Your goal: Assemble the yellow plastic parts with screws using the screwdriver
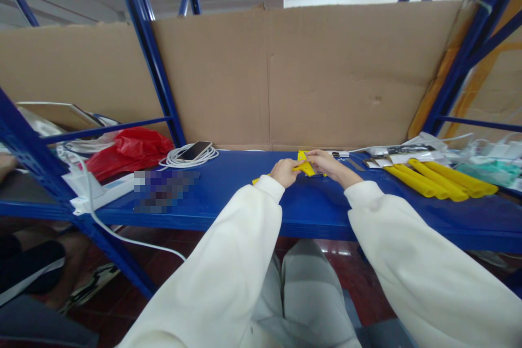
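Plainly, everything sits around one yellow piece (306,167), held just above or on a blue shelf top (236,166), near its back edge. Behind the piece stands a tall cardboard panel (212,76) with one vertical crease; blue metal posts (157,60) rise to both sides of it, and a dark red tiled floor (342,255) shows below.

Two hands meet at the yellow piece: the left hand (284,173) is curled narrow around its left side, the right hand (326,164) pinches its upper right with bent fingers — whether all the fingers touch, I cannot tell. One more bit of yellow (255,180) shows left of the piece, by the left wrist, mostly hidden.

Well left of the piece lie one phone (196,150) on one coiled white cable (173,159), and, further out, one red plastic bag (130,152). Well right of it lie yellow tubes (444,182) — at least four, side by side.
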A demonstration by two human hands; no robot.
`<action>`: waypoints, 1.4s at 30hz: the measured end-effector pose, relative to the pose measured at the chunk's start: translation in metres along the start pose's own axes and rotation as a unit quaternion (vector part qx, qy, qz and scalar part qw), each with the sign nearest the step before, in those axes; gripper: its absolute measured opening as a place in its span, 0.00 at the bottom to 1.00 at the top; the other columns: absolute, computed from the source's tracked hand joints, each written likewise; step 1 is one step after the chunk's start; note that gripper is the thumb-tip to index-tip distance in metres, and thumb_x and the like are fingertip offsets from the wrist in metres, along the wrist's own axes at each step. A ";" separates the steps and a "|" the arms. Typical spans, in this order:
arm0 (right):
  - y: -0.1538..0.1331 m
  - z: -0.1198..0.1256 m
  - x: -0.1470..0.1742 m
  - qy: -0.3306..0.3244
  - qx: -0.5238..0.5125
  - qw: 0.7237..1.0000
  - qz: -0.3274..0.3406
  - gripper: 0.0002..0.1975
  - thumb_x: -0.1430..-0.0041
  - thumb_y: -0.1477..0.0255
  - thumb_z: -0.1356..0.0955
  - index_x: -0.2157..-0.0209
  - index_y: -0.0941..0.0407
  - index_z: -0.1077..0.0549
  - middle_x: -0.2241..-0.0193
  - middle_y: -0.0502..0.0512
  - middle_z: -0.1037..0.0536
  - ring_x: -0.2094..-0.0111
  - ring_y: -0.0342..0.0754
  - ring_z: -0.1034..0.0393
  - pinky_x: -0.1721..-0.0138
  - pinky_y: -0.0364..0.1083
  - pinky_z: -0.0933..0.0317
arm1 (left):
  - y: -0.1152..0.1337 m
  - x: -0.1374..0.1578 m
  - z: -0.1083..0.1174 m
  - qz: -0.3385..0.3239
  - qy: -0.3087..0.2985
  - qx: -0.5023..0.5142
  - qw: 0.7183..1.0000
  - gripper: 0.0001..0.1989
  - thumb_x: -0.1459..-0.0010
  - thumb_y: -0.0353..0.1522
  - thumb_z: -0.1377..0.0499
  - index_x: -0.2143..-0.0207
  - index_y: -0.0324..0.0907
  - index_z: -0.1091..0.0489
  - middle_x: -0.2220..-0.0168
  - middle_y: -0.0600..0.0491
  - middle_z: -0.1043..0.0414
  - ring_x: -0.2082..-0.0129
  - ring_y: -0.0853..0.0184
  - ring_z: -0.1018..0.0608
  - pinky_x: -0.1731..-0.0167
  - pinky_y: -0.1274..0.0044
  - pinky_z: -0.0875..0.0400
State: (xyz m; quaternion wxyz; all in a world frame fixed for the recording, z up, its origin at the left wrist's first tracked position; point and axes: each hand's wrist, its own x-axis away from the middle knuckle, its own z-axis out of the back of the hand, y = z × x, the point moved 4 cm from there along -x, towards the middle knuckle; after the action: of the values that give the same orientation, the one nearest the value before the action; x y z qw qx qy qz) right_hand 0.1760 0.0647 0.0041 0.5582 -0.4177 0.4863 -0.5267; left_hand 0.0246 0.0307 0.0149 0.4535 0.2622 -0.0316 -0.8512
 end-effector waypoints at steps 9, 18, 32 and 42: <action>-0.007 -0.015 0.021 -0.143 -0.043 0.989 -0.023 0.09 0.44 0.82 0.34 0.62 0.58 0.28 0.79 0.51 0.22 0.82 0.43 0.30 0.82 0.39 0.35 | 0.002 0.005 -0.002 0.001 0.000 -0.023 1.000 0.28 0.39 0.29 0.42 0.36 0.43 0.38 0.43 0.47 0.28 0.43 0.61 0.26 0.43 0.72 0.33; -0.006 -0.017 0.023 -0.157 -0.038 0.987 -0.022 0.07 0.43 0.80 0.32 0.62 0.58 0.28 0.78 0.51 0.21 0.81 0.43 0.29 0.82 0.39 0.34 | 0.002 0.008 -0.002 0.016 -0.032 -0.095 0.995 0.29 0.39 0.28 0.46 0.35 0.47 0.41 0.44 0.48 0.27 0.46 0.58 0.24 0.46 0.70 0.30; 0.014 0.115 -0.009 0.301 0.319 0.899 -0.015 0.15 0.44 0.81 0.34 0.57 0.60 0.22 0.57 0.65 0.20 0.54 0.54 0.26 0.51 0.50 0.33 | 0.005 0.008 0.013 0.039 0.012 -0.057 0.998 0.25 0.35 0.32 0.49 0.36 0.51 0.38 0.40 0.53 0.30 0.44 0.61 0.26 0.44 0.72 0.33; 0.051 0.129 -0.017 0.208 0.518 0.826 -0.081 0.24 0.39 0.75 0.38 0.42 0.51 0.27 0.37 0.65 0.35 0.35 0.65 0.44 0.40 0.66 0.46 | 0.010 0.010 0.016 0.043 0.014 -0.038 0.998 0.24 0.34 0.33 0.48 0.37 0.49 0.36 0.42 0.52 0.29 0.45 0.60 0.25 0.45 0.72 0.33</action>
State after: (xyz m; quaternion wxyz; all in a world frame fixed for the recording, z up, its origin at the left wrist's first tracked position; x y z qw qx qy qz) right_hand 0.3124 0.0809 -0.0216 0.5333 0.0142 0.2106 -0.8192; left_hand 0.0196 0.0142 0.0275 0.4998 0.2547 -0.0040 -0.8278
